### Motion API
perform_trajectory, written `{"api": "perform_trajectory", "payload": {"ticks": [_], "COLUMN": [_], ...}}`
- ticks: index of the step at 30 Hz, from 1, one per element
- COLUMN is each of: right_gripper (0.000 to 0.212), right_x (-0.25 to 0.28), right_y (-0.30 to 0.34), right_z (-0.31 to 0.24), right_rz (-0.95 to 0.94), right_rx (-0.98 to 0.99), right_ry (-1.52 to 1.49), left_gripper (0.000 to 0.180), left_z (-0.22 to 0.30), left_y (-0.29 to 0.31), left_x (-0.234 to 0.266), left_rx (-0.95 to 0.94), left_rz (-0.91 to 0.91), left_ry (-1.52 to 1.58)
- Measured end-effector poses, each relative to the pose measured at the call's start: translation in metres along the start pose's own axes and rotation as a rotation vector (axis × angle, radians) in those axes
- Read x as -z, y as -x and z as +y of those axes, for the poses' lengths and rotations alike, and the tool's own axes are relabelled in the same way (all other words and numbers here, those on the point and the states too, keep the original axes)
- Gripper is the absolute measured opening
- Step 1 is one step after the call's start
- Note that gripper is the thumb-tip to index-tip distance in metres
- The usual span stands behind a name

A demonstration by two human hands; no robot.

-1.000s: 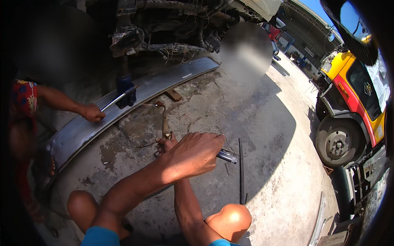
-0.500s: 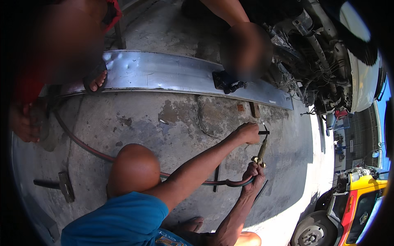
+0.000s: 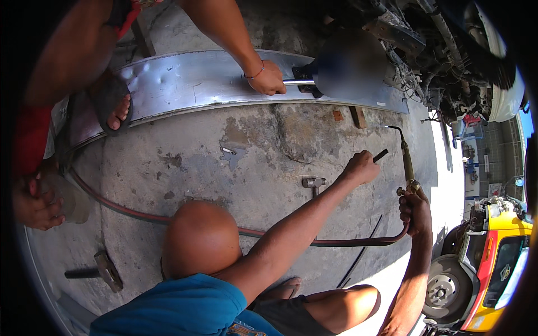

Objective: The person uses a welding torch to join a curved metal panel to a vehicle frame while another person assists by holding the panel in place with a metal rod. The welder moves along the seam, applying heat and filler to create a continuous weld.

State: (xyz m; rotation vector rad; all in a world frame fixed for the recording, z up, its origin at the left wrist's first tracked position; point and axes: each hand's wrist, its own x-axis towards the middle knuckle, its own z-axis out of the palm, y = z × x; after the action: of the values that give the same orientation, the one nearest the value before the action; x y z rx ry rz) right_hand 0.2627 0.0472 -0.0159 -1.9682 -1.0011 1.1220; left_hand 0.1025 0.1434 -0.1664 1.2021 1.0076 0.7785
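My left hand point(image 3: 363, 167) is closed around a short dark metal strip point(image 3: 381, 155), whose end sticks out past the fingers. To its right, my right hand point(image 3: 415, 211) grips a brass gas torch point(image 3: 407, 162) with a bent tip, by its valve end. The tip points left and glows at its end, above the floor near a small rusty block. From the torch a red and green twin hose point(image 3: 358, 242) runs left, passing behind my left arm and knee. A hammer point(image 3: 314, 183) lies on the floor beside my left forearm, its handle partly hidden by it.
A long silver metal panel point(image 3: 190, 84) lies across the far side. A co-worker's hand point(image 3: 268, 78) holds a shiny bar there; a co-worker's sandalled foot point(image 3: 116, 109) stands on it. Another hammer point(image 3: 106, 271) and a thin dark rod point(image 3: 364, 252) lie on the floor. Vehicle parts point(image 3: 448, 50) rise far right.
My right hand has carried the torch right, away from the strip. My left hand moved up and right with the strip. A co-worker's hand now shows on a shiny bar over the panel.
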Motion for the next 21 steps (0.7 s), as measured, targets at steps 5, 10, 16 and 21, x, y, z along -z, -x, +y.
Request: {"api": "perform_trajectory", "payload": {"ticks": [5, 10, 16, 21], "right_gripper": [0.044, 0.044, 0.028, 0.051], "right_x": [-0.002, 0.003, 0.000, 0.004], "right_y": [0.030, 0.030, -0.009, -0.044], "right_z": [-0.044, -0.044, 0.008, 0.043], "right_rz": [0.041, 0.052, 0.098, 0.123], "right_rx": [0.014, 0.067, 0.136, 0.224], "right_ry": [0.140, 0.165, 0.101, 0.194], "left_gripper": [0.033, 0.036, 0.029, 0.025], "left_z": [-0.002, -0.003, -0.032, -0.052], "left_y": [0.003, 0.016, 0.009, -0.013], "left_x": [0.001, 0.016, 0.058, 0.072], "left_rx": [0.118, 0.131, 0.137, 0.069], "left_rz": [0.020, -0.099, -0.034, 0.051], "left_ry": [0.286, 0.173, -0.084, -0.251]}}
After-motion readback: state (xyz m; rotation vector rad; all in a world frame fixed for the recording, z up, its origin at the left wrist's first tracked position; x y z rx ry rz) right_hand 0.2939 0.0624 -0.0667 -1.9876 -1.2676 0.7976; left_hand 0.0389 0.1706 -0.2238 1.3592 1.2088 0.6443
